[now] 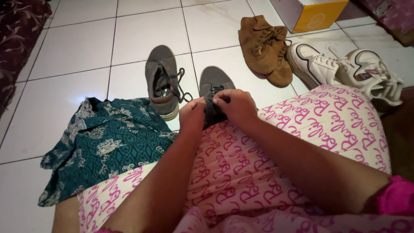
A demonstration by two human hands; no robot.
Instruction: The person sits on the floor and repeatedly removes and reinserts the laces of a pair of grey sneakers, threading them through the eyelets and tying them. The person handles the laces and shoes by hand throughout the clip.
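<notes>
Hands, left (192, 115) and right (235, 105), grip one of two grey shoes' (212, 88) laces.

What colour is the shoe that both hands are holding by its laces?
The shoe is grey with dark grey laces, seen best in the head view.

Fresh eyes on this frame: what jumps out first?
Both hands, left hand and right hand, pinch the laces of a grey canvas shoe at centre, over a pink-lettered white garment. Its grey mate lies unlaced on the white tiled floor to the left; brown suede shoes and white sneakers sit top right.
</notes>
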